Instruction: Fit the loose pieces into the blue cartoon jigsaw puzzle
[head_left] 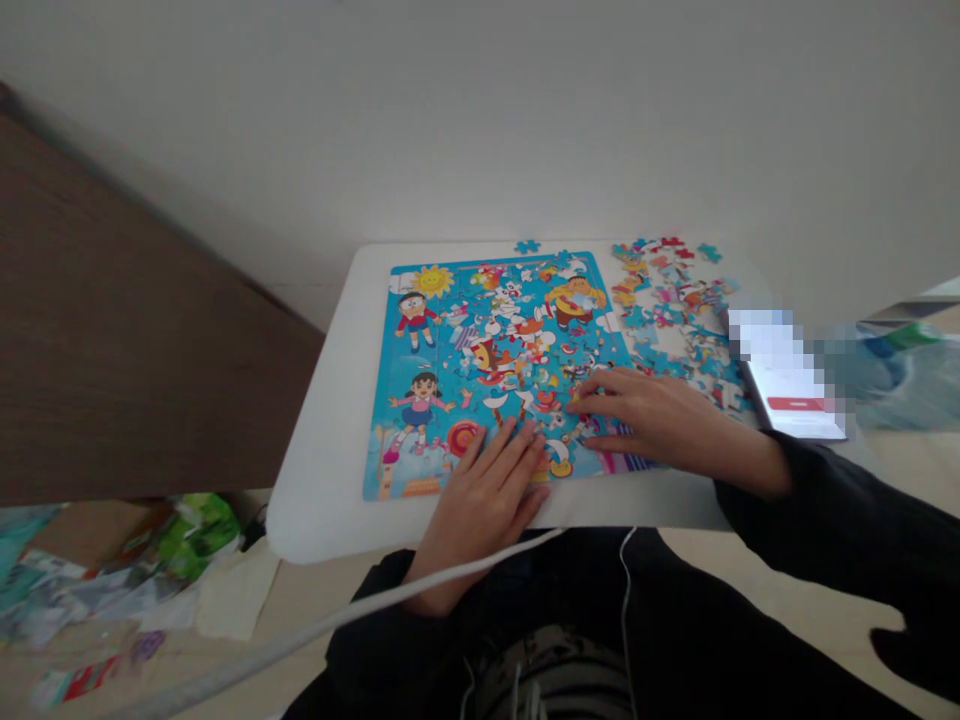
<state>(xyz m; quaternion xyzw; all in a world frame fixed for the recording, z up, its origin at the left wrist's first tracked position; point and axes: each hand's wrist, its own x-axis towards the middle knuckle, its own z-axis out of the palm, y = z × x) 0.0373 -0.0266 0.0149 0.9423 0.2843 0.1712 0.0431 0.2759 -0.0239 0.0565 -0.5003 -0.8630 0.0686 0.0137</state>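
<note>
Directly beneath the left hand (pixel 491 480) and right hand (pixel 645 415), the cartoon jigsaw puzzle (pixel 480 330)

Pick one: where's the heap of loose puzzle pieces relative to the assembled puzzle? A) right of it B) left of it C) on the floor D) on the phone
A. The loose pieces lie on the white table, right of the jigsaw puzzle.

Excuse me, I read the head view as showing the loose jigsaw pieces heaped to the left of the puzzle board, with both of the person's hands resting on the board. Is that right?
Not quite: the head view shows the loose jigsaw pieces heaped to the right of the puzzle board, not the left. The rest stands: the left hand and right hand both rest on the board.
</note>
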